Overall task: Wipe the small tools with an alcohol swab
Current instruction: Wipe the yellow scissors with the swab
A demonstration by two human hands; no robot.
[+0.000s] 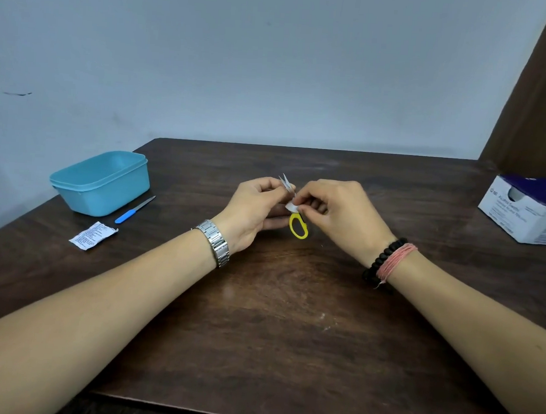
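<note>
Small scissors with yellow handles (298, 227) are held above the middle of the dark wooden table (291, 304); their metal blades point up and away, slightly apart. My left hand (252, 208) grips the scissors near the pivot. My right hand (335, 210) pinches a small white swab (291, 207) against the base of the blades. A nail file with a blue handle (134, 210) lies on the table to the left.
A teal plastic box (102, 182) stands at the left, just behind the file. A torn white swab wrapper (92, 235) lies in front of it. A white and purple carton of swabs (527, 209) sits at the right edge.
</note>
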